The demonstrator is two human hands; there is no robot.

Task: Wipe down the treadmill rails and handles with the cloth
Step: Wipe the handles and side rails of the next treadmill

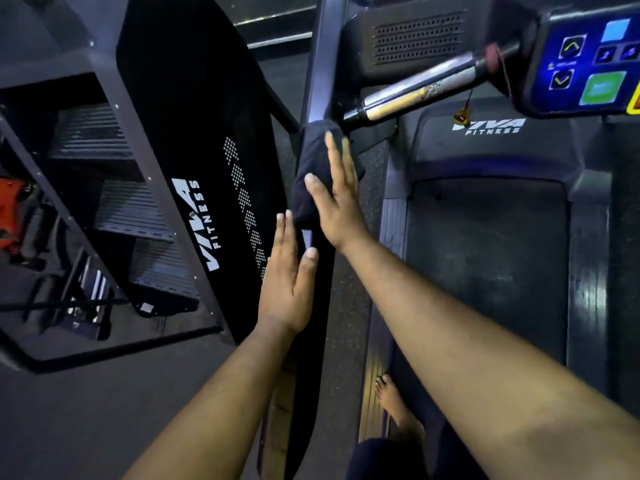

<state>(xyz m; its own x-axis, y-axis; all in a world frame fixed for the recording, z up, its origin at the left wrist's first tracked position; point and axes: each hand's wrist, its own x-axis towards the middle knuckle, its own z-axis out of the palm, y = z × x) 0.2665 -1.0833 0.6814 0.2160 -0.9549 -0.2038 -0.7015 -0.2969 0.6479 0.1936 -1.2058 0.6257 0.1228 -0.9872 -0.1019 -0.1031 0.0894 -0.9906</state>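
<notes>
Bare forearms, no sleeves, left hand (289,277), right hand (337,199), bare foot (394,403), dark legwear (381,459)

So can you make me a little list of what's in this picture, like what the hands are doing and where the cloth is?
place: a gym, standing on a treadmill
cloth: dark cloth draped over the treadmill's left rail
right hand: right hand flat, fingers straight, pressing on the cloth
left hand: left hand flat against the rail, just below the cloth
handle: shiny metal handle above the cloth, not touched
console: lit buttons at top right
next door: stair machine on the left
</notes>
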